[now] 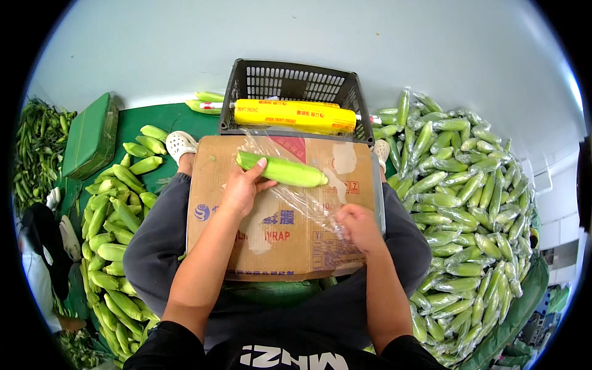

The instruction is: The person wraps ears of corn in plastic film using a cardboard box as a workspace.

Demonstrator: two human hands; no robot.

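My left hand point(246, 186) holds an ear of corn in its green husk point(286, 171) near its cut end, thumb on top. The ear lies slanted above a cardboard box point(277, 249) across my lap. My right hand point(360, 225) grips the gathered edge of a sheet of clear plastic wrap point(305, 203), which stretches under the ear up towards a yellow roll of plastic wrap point(296, 115). That roll lies on a rod over the black plastic crate point(296, 66) beyond the box.
Unwrapped ears of corn point(113, 252) are heaped at my left. Plastic-wrapped ears point(462, 199) form a large pile at my right. A green padded block point(90, 138) stands at the far left, beside trimmed husks point(34, 157). A pale wall point(323, 32) rises behind the crate.
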